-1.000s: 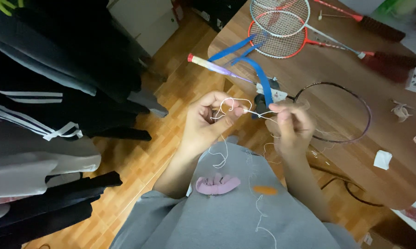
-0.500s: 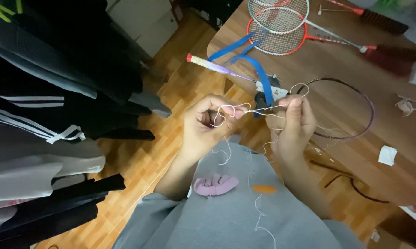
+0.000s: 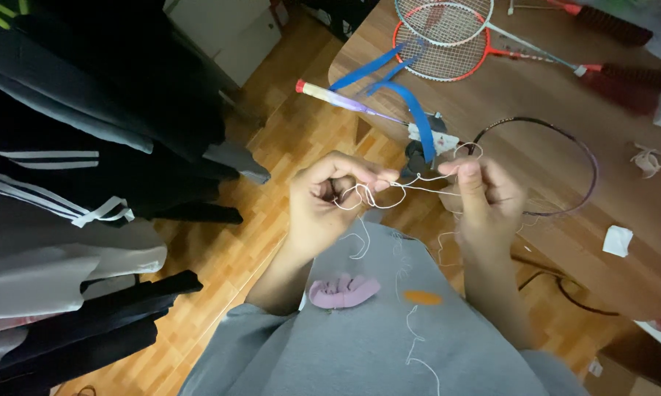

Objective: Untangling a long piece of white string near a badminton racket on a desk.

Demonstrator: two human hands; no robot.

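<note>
**Hands with white string above a wooden table edge**

Left hand [image 3: 322, 202]: fingers curled, pinching a looped tangle of thin white string [image 3: 389, 187]. Right hand [image 3: 484, 194]: thumb and fingers closed on the same string, which runs taut between the two hands; loose ends trail down over the grey garment [image 3: 374, 330].

Wooden table [image 3: 565, 242]: one unstrung dark racket frame [image 3: 591, 165] just behind the right hand, its shaft carrying a blue grip tape strip [image 3: 416, 114]; two strung rackets [image 3: 448, 37] at the far edge; a small white paper scrap [image 3: 617, 240].

Left side: dark hanging clothes [image 3: 74, 147] over a parquet floor [image 3: 272, 176].
</note>
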